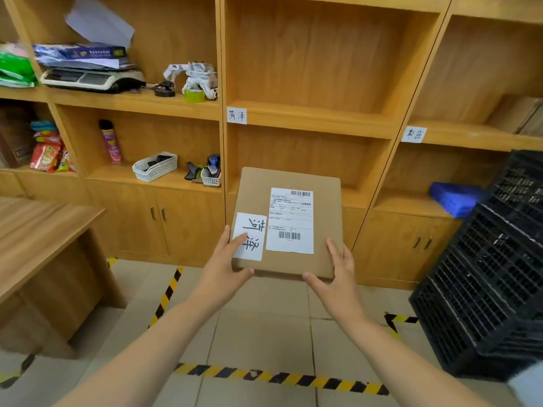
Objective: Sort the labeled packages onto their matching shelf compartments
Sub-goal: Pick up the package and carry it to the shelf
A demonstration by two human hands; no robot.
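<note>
A flat brown cardboard package (pixel 289 223) is held out level before the middle shelf unit, the left hand (pixel 227 264) and right hand (pixel 338 274) clasping its near corners, thumbs on top. It bears a printed shipping label (pixel 291 220) and, under the left thumb, a handwritten white tag (pixel 249 236). Just beyond the grip lies an open compartment (pixel 305 160); a matching shelf tag (pixel 236 115) sits above it, left. Right of the hands stand black crates (pixel 493 274); left, a wooden table (pixel 38 233).
</note>
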